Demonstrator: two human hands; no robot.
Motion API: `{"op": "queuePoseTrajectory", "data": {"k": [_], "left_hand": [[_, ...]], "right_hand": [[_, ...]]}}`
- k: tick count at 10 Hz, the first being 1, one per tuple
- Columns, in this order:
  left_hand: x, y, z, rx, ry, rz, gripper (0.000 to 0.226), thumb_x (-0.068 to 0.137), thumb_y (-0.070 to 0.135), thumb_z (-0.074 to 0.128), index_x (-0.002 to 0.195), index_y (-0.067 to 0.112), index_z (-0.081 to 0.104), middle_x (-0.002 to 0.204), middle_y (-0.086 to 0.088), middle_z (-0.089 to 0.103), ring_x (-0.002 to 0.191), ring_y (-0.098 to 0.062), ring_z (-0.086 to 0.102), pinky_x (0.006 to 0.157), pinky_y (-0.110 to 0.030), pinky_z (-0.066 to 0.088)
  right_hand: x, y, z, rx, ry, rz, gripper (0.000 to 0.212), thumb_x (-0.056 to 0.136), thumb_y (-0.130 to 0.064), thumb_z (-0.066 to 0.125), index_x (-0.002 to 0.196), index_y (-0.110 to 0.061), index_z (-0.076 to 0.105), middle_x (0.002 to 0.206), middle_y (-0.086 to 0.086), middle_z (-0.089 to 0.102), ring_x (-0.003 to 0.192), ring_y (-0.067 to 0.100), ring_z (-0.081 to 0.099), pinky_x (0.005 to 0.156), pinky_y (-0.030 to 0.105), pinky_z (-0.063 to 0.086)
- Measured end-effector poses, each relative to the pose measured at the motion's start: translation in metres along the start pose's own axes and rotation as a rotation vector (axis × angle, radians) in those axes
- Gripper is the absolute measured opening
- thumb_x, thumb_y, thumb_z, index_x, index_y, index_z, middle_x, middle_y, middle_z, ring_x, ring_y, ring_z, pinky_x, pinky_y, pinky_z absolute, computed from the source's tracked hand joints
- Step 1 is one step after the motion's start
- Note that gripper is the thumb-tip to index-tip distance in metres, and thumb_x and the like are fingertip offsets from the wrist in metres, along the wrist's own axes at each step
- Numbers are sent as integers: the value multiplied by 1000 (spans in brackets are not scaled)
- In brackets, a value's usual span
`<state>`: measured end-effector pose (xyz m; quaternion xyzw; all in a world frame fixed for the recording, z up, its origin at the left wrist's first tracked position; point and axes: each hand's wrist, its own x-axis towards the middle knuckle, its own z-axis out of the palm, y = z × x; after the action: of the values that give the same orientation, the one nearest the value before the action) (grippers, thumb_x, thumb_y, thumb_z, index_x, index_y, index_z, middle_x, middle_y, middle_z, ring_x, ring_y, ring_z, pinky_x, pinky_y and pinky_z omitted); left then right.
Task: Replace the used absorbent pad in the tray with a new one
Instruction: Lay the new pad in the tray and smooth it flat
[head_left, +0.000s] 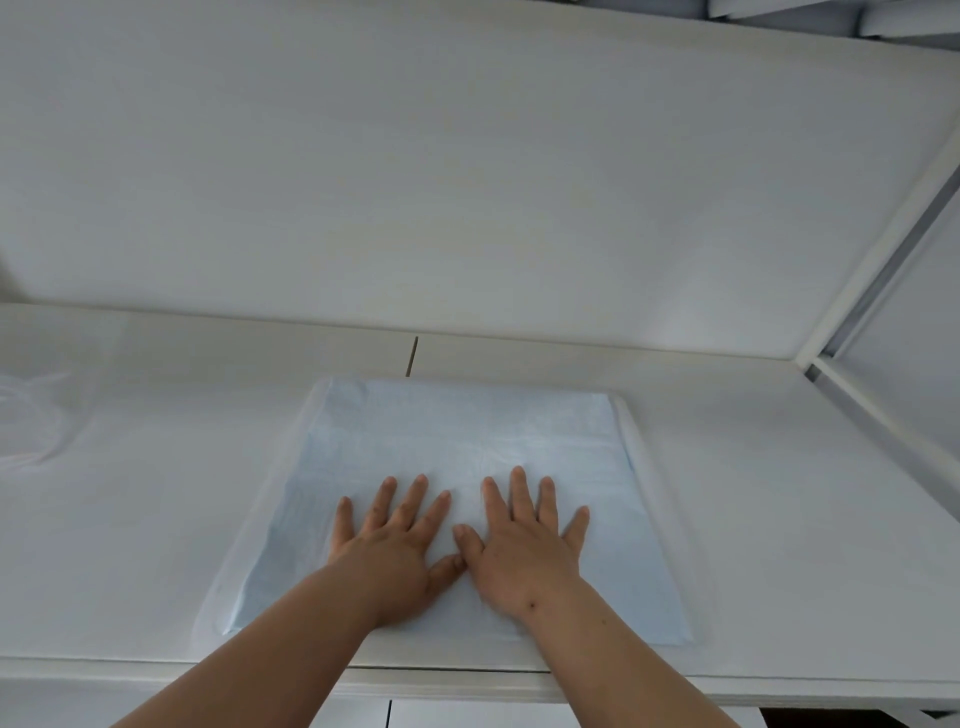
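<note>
A light blue absorbent pad (457, 431) lies spread flat inside a shallow white tray (641, 452) on the white counter. My left hand (395, 540) presses palm-down on the pad's near middle, fingers straight and spread. My right hand (524, 540) lies flat beside it, also palm-down with fingers spread. The two thumbs touch each other. Both hands hold nothing. The pad's near part is partly hidden by my forearms.
A clear crumpled plastic bag (26, 421) lies at the far left of the counter (779, 519). A white wall panel rises behind the counter. A white frame post (878, 249) runs diagonally at the right. Cabinet fronts show below the counter's front edge.
</note>
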<state>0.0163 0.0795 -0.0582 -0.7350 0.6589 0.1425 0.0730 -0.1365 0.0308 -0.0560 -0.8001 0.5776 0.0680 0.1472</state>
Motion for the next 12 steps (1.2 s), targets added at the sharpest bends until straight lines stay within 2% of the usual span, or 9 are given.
{"op": "queuePoseTrajectory", "data": {"k": [1,2,5,7,9,10,12], "left_hand": [[8,-3,-4,4,-21,-6,79,81,80,9,147,44,-18,156,13,-27,145,-19,-25,114,-58,-12],[15,-6,-8,-3,-27,-8,77,85,76,15,147,44,-17,156,13,-27,145,-19,-25,114,-58,-13],[44,-16,-17,5,-40,-12,77,84,76,15,147,45,-17,156,15,-27,145,-18,-24,114,-57,-12],[49,-18,-18,1,-36,-14,84,76,83,9,147,45,-16,156,15,-26,145,-18,-23,114,-57,-13],[42,-17,-19,-38,50,-7,79,86,74,22,151,39,-8,160,11,-18,147,-18,-18,117,-54,-8],[37,-24,-23,-52,94,-57,80,87,73,26,152,38,-6,160,10,-17,148,-17,-16,117,-53,-7],[28,-42,-20,-32,72,-216,85,80,81,19,150,41,-8,160,10,-17,148,-21,-13,115,-59,-5]], "right_hand": [[7,-1,-3,0,-3,-2,71,92,-67,11,152,-35,-12,158,-3,-28,143,29,-30,110,64,-17],[16,-3,-6,-2,-1,-4,71,93,-67,11,152,-35,-12,158,-3,-28,144,29,-30,110,64,-17],[42,-9,-13,4,5,9,71,93,-67,11,152,-35,-11,159,-2,-26,144,30,-29,110,64,-16],[48,-9,-14,1,16,10,71,93,-67,11,152,-35,-10,159,-2,-25,144,30,-28,110,64,-16],[43,-7,-16,14,53,-3,73,92,-68,15,153,-36,-8,158,-4,-28,144,28,-29,111,61,-18],[37,-2,-16,-19,85,-9,74,91,-70,15,153,-35,-7,157,-4,-30,144,27,-30,112,60,-19],[27,10,-15,-40,26,62,79,85,-78,11,152,-40,-10,157,-5,-31,144,27,-30,110,60,-21]]}}
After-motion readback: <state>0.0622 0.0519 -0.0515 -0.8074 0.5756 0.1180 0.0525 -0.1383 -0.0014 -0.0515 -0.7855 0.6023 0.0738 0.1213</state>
